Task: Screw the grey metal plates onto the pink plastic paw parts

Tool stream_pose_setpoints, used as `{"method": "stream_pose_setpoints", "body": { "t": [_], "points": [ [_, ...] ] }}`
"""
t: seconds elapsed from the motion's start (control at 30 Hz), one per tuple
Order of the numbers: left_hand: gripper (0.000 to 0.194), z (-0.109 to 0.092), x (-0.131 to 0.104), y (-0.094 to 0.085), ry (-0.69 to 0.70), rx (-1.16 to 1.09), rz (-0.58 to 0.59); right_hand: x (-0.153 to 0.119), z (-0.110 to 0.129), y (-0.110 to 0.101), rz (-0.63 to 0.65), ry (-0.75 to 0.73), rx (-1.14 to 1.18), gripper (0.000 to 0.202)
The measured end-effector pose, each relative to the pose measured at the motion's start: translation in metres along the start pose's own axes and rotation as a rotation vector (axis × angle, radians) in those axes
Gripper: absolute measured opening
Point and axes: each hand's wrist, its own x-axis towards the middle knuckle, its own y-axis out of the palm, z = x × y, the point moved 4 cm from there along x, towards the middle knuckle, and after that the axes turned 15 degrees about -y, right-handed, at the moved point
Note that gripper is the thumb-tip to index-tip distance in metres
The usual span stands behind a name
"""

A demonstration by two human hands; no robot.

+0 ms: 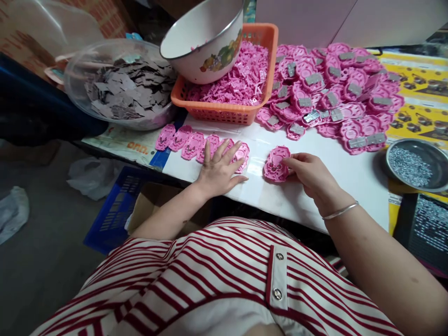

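My left hand [219,170] lies with fingers spread over the right part of a row of pink plastic casings [192,144] on the white board [255,196]. Its fingers partly cover several of them. To the right, my right hand [308,170] pinches the right edge of a single pink plastic casing [276,163], which rests on or just above the board. Small dark and metallic bits show in its lower part. Behind it is a heap of pink casings [329,93], many with grey metal plates on them.
An orange basket [224,114] of small pink parts carries a tilted enamel bowl [206,56]. Left of it stands a clear basin [80,84] of grey square pieces. At right are a metal bowl [416,165] of screw-like parts and a black tray [406,219]. A blue crate [115,205] sits below.
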Motion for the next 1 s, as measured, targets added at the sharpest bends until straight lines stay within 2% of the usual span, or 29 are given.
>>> {"method": "stream_pose_setpoints", "body": {
  "t": [0.2,0.3,0.37,0.5,0.6,0.7,0.8,1.0],
  "points": [
    [0.055,-0.034,-0.001,0.014,0.076,-0.037,0.048,-0.004,-0.006,-0.011,-0.032,-0.003,0.011,0.020],
    [0.061,-0.042,-0.006,0.019,0.083,-0.052,0.056,-0.007,-0.008,-0.018,-0.056,-0.010,0.018,0.024],
    [0.063,-0.037,-0.008,0.017,0.030,-0.056,0.026,-0.011,-0.008,-0.022,-0.060,-0.007,0.035,0.023],
    [0.062,-0.012,-0.012,0.007,-0.140,-0.036,-0.090,-0.017,-0.007,-0.026,-0.018,0.028,0.104,0.029],
    [0.061,0.002,-0.014,0.005,-0.171,-0.023,-0.089,-0.020,-0.009,-0.026,-0.006,0.040,0.142,0.044],
    [0.065,0.006,-0.015,0.007,-0.177,0.000,-0.074,-0.020,-0.012,-0.024,-0.031,0.022,0.139,0.048],
    [0.068,-0.003,-0.015,0.009,-0.121,-0.006,-0.064,-0.020,-0.015,-0.023,-0.070,0.005,0.123,0.045],
    [0.065,-0.038,-0.016,0.019,0.074,-0.049,0.081,-0.026,-0.018,-0.032,-0.124,-0.005,0.049,0.043]
  ]
}}
